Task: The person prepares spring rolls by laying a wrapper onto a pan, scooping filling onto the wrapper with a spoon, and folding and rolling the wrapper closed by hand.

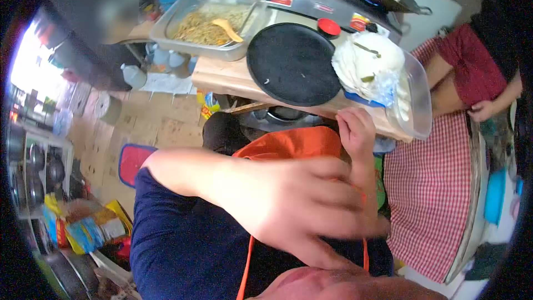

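single wide head-worn view, forward and down, close above the hands [297,197]

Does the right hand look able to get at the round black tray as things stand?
Probably yes: the right hand is beside the near edge of the table, close to the round black tray, and nothing appears to stand between them. The blurred left hand is across the chest.

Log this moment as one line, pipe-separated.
Left hand: blurred, in front of right forearm, contact unclear | Right hand: fingers curled, near table | On table: round black tray, clear food container with wooden spoon
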